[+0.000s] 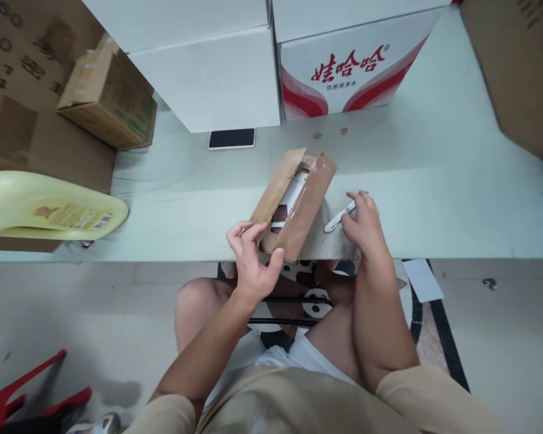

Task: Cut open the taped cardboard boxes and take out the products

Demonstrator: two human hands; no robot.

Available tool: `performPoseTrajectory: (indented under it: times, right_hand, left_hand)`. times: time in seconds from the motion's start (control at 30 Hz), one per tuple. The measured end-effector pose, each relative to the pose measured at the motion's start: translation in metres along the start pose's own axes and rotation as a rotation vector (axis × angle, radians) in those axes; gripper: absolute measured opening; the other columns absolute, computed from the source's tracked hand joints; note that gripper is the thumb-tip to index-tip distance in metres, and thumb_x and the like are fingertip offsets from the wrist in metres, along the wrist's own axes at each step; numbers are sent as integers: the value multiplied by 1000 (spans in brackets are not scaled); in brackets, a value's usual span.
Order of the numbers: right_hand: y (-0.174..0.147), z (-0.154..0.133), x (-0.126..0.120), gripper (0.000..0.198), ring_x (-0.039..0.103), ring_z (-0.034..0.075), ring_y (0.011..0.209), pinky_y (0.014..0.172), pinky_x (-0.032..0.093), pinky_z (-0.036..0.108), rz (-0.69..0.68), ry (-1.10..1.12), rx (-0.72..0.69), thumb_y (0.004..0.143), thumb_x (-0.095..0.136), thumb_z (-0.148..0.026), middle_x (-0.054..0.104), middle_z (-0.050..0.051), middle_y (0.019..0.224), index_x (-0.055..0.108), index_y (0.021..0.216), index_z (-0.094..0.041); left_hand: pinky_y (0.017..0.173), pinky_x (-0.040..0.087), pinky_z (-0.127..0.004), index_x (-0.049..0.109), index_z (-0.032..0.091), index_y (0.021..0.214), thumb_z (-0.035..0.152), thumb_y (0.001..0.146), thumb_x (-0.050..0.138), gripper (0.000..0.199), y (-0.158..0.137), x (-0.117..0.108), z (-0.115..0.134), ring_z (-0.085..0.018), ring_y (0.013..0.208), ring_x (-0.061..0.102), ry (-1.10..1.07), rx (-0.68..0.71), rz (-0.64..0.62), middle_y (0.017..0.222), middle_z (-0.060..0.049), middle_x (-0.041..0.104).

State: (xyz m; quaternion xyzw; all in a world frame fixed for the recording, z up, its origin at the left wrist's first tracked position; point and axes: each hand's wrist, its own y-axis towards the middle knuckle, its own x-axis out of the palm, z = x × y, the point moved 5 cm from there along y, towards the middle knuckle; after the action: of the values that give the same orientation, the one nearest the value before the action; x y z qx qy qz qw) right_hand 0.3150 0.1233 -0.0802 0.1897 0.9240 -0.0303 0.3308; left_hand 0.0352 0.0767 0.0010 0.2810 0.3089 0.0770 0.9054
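From where I stand, the person sits close in at the near edge of the pale desk, both forearms reaching over it. The small cardboard box lies at an angle by that near edge, one end close to the rim and the other pointing toward the far side and slightly right. Its top is slit open along its length, and I can see something white inside.

The left hand is clamped on the near end of the box, fingers at its left side, thumb across the end. The right hand is just right of the box, thumb and fingers about the upper end of a slim white cutter; I can't tell whether they are pinched tight on it or only resting there.

Farther from the near edge, two brown scraps lie before a white carton with red lettering. Left of them a dark-screened phone sits against a plain white carton. Toward the desk's left side there's a yellow bottle by the near edge and a smaller brown carton beyond it. A large brown carton takes up the far right.
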Motion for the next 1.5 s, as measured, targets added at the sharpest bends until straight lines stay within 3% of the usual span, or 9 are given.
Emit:
performPoseTrajectory:
  times: [0.13, 0.3, 0.47, 0.67, 0.83, 0.97, 1.17, 1.3, 1.5]
  right_hand:
    - [-3, -21, -13, 43, 61, 29, 129, 113, 48, 55, 107, 280, -40, 85, 58, -34, 63, 14, 136, 61, 127, -23]
    - [-5, -34, -12, 44, 60, 28, 133, 112, 49, 51, 134, 523, -112, 87, 63, -44, 61, 12, 140, 56, 127, -27]
    - [-7, -43, -12, 54, 56, 29, 140, 115, 47, 52, 60, 604, -155, 88, 64, -55, 58, 12, 148, 55, 135, -29]
    - [-20, -78, -13, 35, 66, 25, 126, 113, 49, 48, -123, 639, -371, 97, 56, -57, 74, 7, 118, 71, 102, -26]
    - [-21, -85, -4, 31, 65, 22, 123, 109, 52, 43, -225, 645, -393, 101, 52, -48, 70, 7, 128, 74, 108, -27]
    - [-21, -82, -5, 30, 61, 25, 129, 113, 49, 47, -240, 559, -372, 94, 63, -46, 65, 8, 135, 74, 115, -28]
    - [-28, -89, -9, 55, 44, 32, 150, 122, 42, 52, -497, 453, -419, 80, 80, -47, 44, 9, 160, 71, 132, -32]
    - [-34, -94, -11, 37, 31, 36, 158, 125, 37, 54, -512, 391, -449, 83, 77, -42, 32, 8, 168, 78, 118, -29]
    - [-36, -100, -11, 37, 36, 34, 155, 125, 35, 57, -394, 561, -465, 82, 72, -56, 44, 9, 156, 66, 105, -28]
  left_hand:
    - [91, 53, -36, 58, 25, 120, 51, 94, 67, 39, 11, -8, -4, -22, 109, 61, -81, -99, -48, 114, -8, 59]
    - [72, 52, -27, 68, 21, 99, 58, 94, 67, 37, 44, -24, -31, -15, 80, 64, -187, -215, 41, 89, -3, 67]
    - [64, 46, -26, 68, 19, 87, 74, 82, 71, 55, 81, -34, -73, -14, 69, 57, -221, -266, 23, 76, -1, 63]
    - [53, 31, -25, 44, 21, 62, 40, 78, 82, 46, 79, -50, -57, -9, 55, 36, -1, -186, 244, 58, 7, 39]
    - [51, 36, -26, 55, 21, 66, 39, 80, 78, 32, 66, -33, -57, -11, 53, 45, -164, -265, -9, 59, 4, 51]
    - [72, 53, -35, 72, 24, 80, 48, 75, 82, 26, 74, -29, -60, -20, 81, 63, -176, -84, -162, 84, -4, 65]
    - [102, 53, -48, 80, 26, 87, 53, 66, 88, 36, 77, -30, -57, -28, 112, 58, -8, 13, -426, 100, -7, 58]
    - [100, 55, -46, 81, 27, 93, 51, 76, 80, 29, 81, -34, -58, -27, 112, 56, -15, 34, -505, 105, -8, 54]
    - [87, 58, -43, 81, 29, 92, 51, 81, 76, 25, 96, -41, -71, -25, 99, 62, -235, 22, -494, 99, -9, 61]
